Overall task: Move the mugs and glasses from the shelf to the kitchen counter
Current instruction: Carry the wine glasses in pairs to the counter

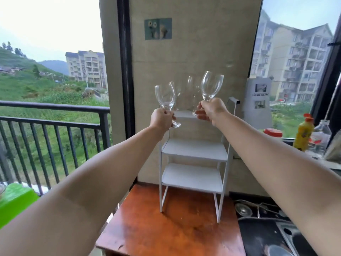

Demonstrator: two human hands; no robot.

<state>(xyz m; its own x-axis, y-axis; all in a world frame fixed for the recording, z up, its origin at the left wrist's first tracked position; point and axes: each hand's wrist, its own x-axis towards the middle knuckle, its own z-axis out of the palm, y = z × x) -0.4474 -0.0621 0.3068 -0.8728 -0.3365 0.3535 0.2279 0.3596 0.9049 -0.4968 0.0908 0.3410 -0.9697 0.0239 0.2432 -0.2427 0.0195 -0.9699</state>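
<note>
A white three-tier shelf (pixel 193 150) stands on a reddish wooden table (pixel 166 228) against the wall. My left hand (pixel 161 120) grips the stem of a clear wine glass (pixel 165 97), lifted just left of the top tier. My right hand (pixel 211 110) holds a second clear wine glass (pixel 212 85) by its stem, raised above the top tier's right side. Between them, further clear glasses (pixel 190 93) stand on the top tier, hard to make out against the wall. The two lower tiers hold nothing.
A dark counter (pixel 262 235) with a sink (pixel 289 235) lies at the lower right. A yellow bottle (pixel 303 133), a red-lidded jar (pixel 273 133) and a clear plastic bottle (pixel 321 137) stand on the right windowsill. A green surface (pixel 14 202) and a balcony railing (pixel 51 124) are at the left.
</note>
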